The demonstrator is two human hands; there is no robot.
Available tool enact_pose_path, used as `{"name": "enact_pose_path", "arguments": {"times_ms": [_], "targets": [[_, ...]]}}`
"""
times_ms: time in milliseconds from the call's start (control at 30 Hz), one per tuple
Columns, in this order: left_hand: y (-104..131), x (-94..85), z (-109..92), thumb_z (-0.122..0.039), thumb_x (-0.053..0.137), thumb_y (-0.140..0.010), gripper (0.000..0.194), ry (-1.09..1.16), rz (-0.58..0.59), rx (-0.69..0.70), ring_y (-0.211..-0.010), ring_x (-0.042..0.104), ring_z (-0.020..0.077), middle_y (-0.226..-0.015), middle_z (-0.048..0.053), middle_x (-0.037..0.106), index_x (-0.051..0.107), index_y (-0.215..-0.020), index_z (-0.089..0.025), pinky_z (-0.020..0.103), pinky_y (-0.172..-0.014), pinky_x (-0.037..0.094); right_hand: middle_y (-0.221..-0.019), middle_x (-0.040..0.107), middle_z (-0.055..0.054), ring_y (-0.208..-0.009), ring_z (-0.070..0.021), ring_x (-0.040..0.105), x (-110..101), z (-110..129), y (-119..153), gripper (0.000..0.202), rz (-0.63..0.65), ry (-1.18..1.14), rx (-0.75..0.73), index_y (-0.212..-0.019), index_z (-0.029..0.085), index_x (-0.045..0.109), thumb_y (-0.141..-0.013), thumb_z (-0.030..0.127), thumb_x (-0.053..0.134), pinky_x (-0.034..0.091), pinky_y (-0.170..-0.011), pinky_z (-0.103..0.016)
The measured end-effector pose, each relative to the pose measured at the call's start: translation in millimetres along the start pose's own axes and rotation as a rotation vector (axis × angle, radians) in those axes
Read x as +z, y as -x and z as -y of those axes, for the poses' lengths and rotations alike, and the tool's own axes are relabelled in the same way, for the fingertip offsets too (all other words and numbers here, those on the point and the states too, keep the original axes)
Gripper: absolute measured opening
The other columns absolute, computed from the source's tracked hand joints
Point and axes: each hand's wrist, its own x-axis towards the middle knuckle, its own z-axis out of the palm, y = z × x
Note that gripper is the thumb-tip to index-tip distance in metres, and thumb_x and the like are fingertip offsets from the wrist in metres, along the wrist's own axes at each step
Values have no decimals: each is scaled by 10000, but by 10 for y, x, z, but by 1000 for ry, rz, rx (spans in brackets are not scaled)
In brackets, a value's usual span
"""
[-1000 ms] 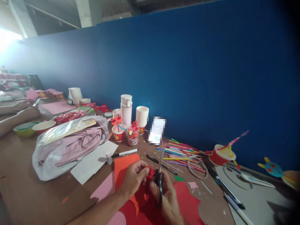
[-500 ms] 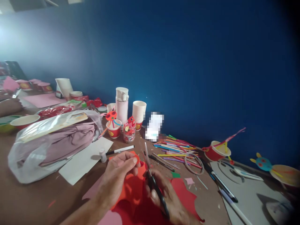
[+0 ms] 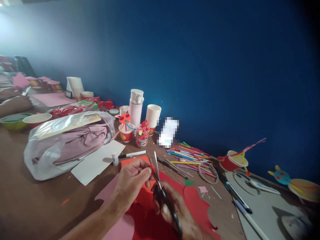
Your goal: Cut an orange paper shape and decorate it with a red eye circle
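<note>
Red scrap [image 3: 152, 169] pinched in left hand [image 3: 140, 173]; right hand [image 3: 172, 206] grips black-handled scissors [image 3: 160, 186], blades parted beside it.

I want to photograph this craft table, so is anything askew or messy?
Yes, mildly. Loose scraps litter the table: an orange sliver at left, and green and pink bits right of the scissors. The coloured sticks lie crossed, and the far-left cup stack tilts. I see no spill.
</note>
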Motion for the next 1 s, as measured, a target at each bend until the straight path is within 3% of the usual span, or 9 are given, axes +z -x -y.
{"name": "enact_pose_path", "arguments": {"times_ms": [367,1000], "targets": [[21,20,14,-281,591,-678,147,3,42,-25,-463,533,95,-529,-7,607,574,-646,-139,219,-507,412,-736,486,11,-620,-118,383,-39,-55,21,481,32,8,-103,-1009,197,572,-732,582,648,339,-571,-242],[18,-5,10,-287,580,-677,153,-36,72,-22,-465,543,104,-538,1,608,557,-629,-144,228,-502,420,-714,436,27,-570,-80,313,-88,-248,39,405,41,-61,-122,-991,209,577,-764,538,645,315,-515,-202]]}}
